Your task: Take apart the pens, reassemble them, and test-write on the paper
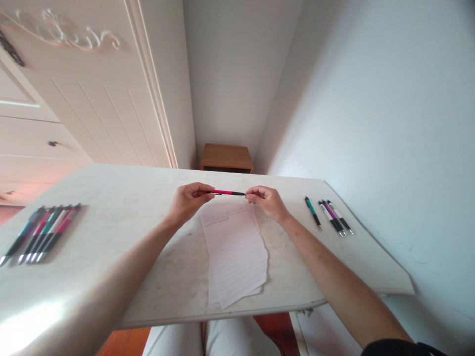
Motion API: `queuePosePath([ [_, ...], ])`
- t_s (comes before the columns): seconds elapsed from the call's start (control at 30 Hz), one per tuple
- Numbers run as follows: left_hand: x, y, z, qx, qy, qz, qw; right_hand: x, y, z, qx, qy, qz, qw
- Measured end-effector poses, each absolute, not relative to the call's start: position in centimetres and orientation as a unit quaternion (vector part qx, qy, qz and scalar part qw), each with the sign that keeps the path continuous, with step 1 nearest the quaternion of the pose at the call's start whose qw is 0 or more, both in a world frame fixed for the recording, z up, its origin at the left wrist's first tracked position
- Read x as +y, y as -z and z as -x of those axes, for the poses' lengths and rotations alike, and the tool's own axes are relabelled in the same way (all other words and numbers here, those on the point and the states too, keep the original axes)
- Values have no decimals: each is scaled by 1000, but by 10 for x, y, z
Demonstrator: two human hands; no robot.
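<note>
A pink pen (224, 192) with a black grip is held level between my two hands, above the far end of some lined paper. My left hand (191, 200) pinches its clip end. At the other end, the fingertips of my right hand (267, 201) are closed on the black tip. Below lie the sheets of lined paper (237, 257), overlapping, with handwriting near the top and a ragged right edge.
On the left of the white table (148, 277) lies a row of several coloured pens (48, 227). To the right rest a green pen (311, 210) and a small group of white and purple pens (336, 217). A wall borders the right side; a wooden cabinet (227, 155) stands beyond the far edge.
</note>
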State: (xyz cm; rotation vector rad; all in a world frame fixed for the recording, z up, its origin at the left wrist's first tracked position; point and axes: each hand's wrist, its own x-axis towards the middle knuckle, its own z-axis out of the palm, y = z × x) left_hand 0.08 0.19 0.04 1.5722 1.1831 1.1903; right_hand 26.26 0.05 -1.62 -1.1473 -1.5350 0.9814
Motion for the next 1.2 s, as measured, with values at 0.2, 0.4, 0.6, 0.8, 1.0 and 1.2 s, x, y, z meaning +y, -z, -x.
queuePosePath([
  [0.2,1,-1,-2,461,-481,-594,450,1,17,-261,-629,-383,469,488],
  [0.4,0,-3,-5,455,-504,-573,458,1,17,-262,-638,-370,472,483],
  [0.6,2,0,-3,399,-518,-494,573,-1,14,-261,-633,-381,461,492],
  [0.8,3,-3,-2,448,-484,-504,558,-5,9,-259,-625,-388,455,502],
  [1.0,2,-2,-3,483,-439,-573,496,-7,7,-258,-623,-389,457,501],
  [1.2,-1,-3,-5,511,-416,-585,472,-7,7,-256,-626,-388,458,498],
])
